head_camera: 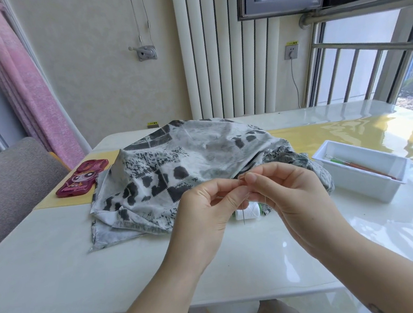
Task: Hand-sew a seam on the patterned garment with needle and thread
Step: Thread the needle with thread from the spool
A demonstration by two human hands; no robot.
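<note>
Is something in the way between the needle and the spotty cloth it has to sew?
Nothing visible is. The left hand pinches the needle and the right hand pinches the thread, just in front of the garment. The white spool lies on the table below them, too low to block.

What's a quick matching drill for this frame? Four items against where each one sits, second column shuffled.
Items:
1. needle
2. thread spool
3. phone case
4. white tray

Places:
A. on the table, left of the garment
B. right of the garment, with thin tools inside
C. pinched in the left hand, tip pointing down
D. lying on the table at the garment's near edge, partly hidden behind the hands

Pairs: 1-C, 2-D, 3-A, 4-B
</note>
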